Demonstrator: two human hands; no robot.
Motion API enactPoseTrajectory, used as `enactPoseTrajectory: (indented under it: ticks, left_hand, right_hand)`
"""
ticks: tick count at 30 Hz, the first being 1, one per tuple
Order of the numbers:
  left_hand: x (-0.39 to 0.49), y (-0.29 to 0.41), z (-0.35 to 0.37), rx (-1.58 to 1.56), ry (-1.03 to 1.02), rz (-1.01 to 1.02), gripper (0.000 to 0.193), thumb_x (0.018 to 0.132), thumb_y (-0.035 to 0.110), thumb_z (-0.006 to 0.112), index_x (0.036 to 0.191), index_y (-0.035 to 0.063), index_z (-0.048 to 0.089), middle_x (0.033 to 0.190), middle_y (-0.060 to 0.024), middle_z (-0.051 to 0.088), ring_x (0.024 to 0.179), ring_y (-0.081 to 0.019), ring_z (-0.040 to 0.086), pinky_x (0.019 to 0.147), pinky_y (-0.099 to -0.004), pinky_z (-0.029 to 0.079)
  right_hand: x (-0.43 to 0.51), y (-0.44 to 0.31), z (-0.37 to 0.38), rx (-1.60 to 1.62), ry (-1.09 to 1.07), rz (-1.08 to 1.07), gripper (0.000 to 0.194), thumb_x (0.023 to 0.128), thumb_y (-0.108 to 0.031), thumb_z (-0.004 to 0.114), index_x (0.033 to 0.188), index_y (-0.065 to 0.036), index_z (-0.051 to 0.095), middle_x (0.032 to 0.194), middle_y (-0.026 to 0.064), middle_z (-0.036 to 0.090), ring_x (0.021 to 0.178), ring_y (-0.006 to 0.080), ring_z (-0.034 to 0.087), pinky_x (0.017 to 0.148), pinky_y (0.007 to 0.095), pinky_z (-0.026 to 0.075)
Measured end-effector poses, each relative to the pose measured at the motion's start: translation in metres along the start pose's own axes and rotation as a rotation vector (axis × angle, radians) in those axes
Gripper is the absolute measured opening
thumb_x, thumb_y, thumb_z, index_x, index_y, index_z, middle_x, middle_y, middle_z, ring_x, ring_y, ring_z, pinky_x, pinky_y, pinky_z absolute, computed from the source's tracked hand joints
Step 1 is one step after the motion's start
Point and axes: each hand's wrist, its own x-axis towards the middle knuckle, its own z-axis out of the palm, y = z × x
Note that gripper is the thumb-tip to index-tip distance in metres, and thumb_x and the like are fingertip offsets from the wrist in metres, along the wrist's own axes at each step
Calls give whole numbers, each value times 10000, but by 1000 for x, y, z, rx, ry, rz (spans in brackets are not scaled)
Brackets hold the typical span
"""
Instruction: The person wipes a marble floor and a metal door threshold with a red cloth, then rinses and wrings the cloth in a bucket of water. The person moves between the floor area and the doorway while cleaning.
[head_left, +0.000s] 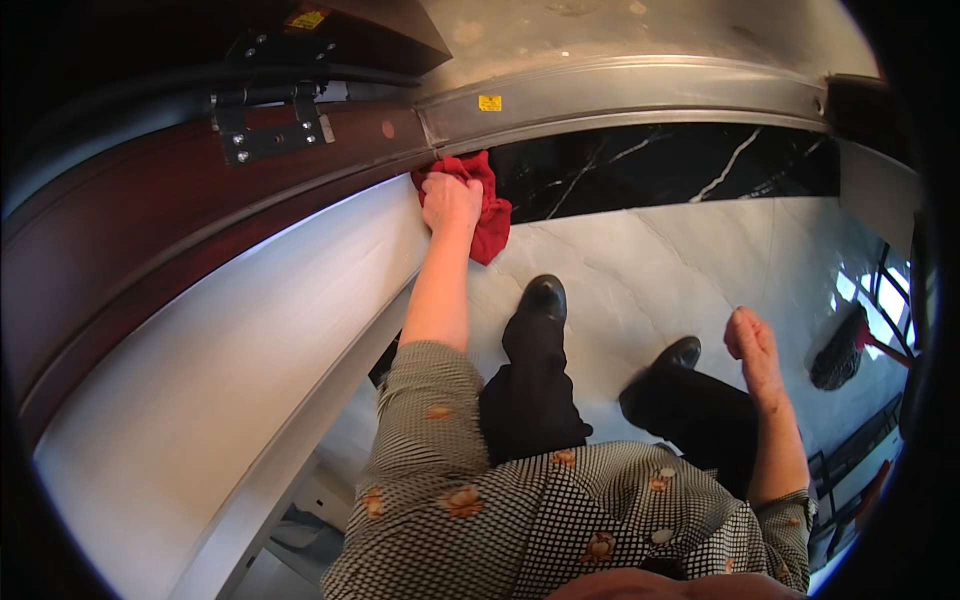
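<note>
My left hand (451, 201) presses a crumpled red cloth (491, 234) into the corner where the dark wooden door frame (360, 142) meets the metal door sill (637, 91). Part of the cloth hangs over the left end of a black marble strip (600, 169), which has white veins. The fingertips are hidden in the folds. My right hand (752, 345) hangs above the floor near my right knee, its fingers curled in a loose fist. Nothing shows in it.
A steel hinge (274, 124) is screwed to the frame, below a dark door (360, 37). A white wall (247, 322) runs along my left. My black shoes (544, 296) stand on pale marble tiles (600, 262). To the right lies a dark mop or brush head (840, 352) with a red fitting.
</note>
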Motion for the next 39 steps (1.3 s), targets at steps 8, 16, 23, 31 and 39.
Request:
enactPoseTrajectory:
  ticks: [8,16,23,31,39]
  left_hand:
    - [-38,4,22,-187,67,232,563,866,254,533,1333,-42,430,1143,-232,571,932,-428,651,806,-519,540]
    - [-84,-17,4,-379,188,369,457,900,198,498,1336,62,500,1052,-199,558,925,-426,624,802,-524,513]
    - [-13,-7,-8,-278,-12,100,383,888,256,528,1087,-59,617,1135,-288,626,1002,-444,639,858,-488,532]
    - [-21,53,23,-292,-1,203,329,881,182,523,1071,-59,643,1178,-277,610,1030,-409,652,882,-473,525]
    - [-87,97,32,-215,-47,840,348,893,131,500,1233,91,560,1039,-169,602,876,-377,658,746,-493,534]
  right_hand:
    - [38,-18,-23,-198,87,-293,394,1041,-320,457,719,-96,410,654,-48,352,600,62,290,538,245,243]
    - [-25,-13,-21,-239,217,-344,388,1048,-285,426,710,-95,414,654,-31,349,581,72,313,533,251,249]
    - [-74,21,-72,-83,488,-535,385,1062,-361,406,760,-122,409,660,-17,309,550,82,287,505,258,226]
    - [-110,53,-124,266,683,-482,330,1061,-319,440,780,-150,408,665,-42,336,557,60,278,517,248,222]
    - [-97,42,-130,184,501,-623,280,1061,-341,444,954,-108,558,744,-24,434,604,66,340,564,221,289]
